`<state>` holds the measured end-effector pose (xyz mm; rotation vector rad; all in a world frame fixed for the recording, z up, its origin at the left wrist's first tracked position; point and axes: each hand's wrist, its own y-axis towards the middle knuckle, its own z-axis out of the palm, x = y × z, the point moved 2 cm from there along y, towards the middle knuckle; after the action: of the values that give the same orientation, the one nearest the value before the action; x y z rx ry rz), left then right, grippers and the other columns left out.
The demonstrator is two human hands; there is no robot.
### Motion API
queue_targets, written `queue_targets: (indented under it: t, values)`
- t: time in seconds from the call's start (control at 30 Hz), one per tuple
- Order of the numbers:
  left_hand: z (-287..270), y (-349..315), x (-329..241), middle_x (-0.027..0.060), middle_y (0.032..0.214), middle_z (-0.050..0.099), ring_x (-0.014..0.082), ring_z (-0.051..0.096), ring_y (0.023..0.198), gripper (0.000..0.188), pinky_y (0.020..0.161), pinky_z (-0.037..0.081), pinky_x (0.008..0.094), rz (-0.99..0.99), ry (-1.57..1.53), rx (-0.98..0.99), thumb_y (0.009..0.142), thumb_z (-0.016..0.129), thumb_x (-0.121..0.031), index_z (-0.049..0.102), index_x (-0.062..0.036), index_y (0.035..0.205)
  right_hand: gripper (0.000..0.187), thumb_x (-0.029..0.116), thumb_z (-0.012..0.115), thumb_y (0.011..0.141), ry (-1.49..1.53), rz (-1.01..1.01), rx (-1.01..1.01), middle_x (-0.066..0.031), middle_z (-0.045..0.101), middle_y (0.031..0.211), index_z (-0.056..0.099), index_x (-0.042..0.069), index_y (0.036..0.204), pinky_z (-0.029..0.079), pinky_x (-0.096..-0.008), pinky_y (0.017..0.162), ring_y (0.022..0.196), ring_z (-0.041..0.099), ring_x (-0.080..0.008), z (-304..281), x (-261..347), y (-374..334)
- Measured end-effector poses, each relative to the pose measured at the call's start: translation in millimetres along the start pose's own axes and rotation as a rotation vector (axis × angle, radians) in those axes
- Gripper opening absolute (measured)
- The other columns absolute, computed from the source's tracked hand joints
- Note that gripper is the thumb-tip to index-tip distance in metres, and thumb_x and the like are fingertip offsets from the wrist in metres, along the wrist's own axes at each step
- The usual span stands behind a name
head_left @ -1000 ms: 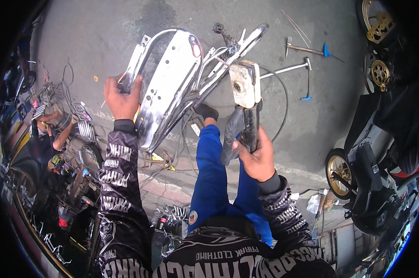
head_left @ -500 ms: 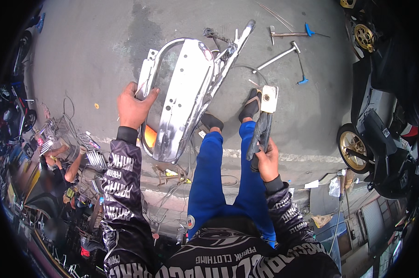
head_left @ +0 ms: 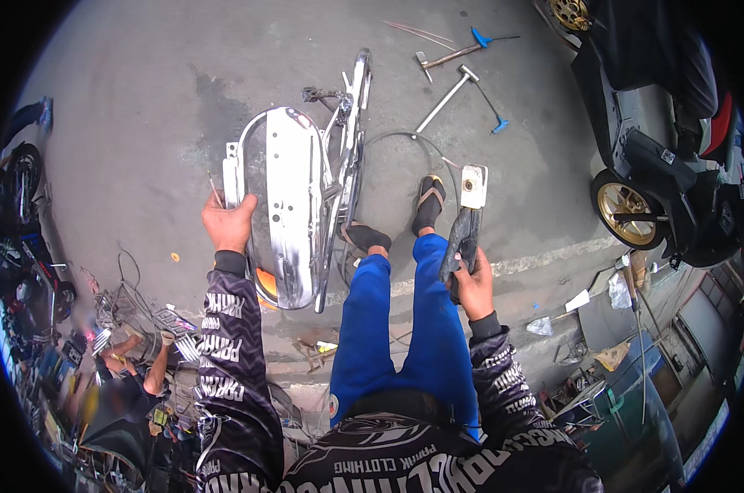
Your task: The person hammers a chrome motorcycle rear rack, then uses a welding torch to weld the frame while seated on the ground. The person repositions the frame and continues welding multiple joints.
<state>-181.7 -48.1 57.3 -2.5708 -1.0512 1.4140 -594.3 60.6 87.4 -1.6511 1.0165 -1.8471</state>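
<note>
Well left of the metal frame (head_left: 294,205) I see dark motorcycles (head_left: 27,246) and, lower down, a co-worker's bent legs (head_left: 160,374) near tangled cables (head_left: 129,283). The left hand (head_left: 228,226) pinches the frame's left bar, a thin rod (head_left: 214,187) jutting up by its fingers. Just right of the frame, the person's sandalled feet (head_left: 427,209) crowd the ground; past them lie a silver hammer (head_left: 446,100) and a brown-handled one. Farther right of the frame, the right hand (head_left: 475,287) is wrapped around a black-handled tool (head_left: 464,234) with a whitish block head; well beyond stands a gold-wheeled motorcycle (head_left: 627,209). Grey floor (head_left: 158,164) spreads around the frame, darkly stained left of its far end.
</note>
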Motion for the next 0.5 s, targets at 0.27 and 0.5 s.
queue_targets:
  t: [0.27,0.5]
  values:
    - [-55,-1,52,0.0074,0.074,0.069,0.0129,0.061,0.064,0.025,0.060,0.049,0.0309,-0.032,0.082,-0.165,0.069,0.078,-0.012,0.066,0.0055,0.083,0.031,0.020,0.070,0.096,-0.210,0.073,0.196,-0.0005,0.060,0.077,0.060,0.001,0.118,0.042,-0.0247,0.051,0.058,0.052,-0.0067,14,19,-5]
    - [-84,-12,78,0.0069,0.074,0.068,0.0131,0.060,0.062,0.023,0.058,0.048,0.0291,-0.124,0.082,-0.337,0.070,0.079,-0.011,0.067,0.0046,0.082,0.034,0.022,0.070,0.096,-0.281,0.031,0.219,-0.0006,0.062,0.082,0.060,0.002,0.121,0.048,-0.0250,0.060,0.067,0.056,-0.0077,9,19,7]
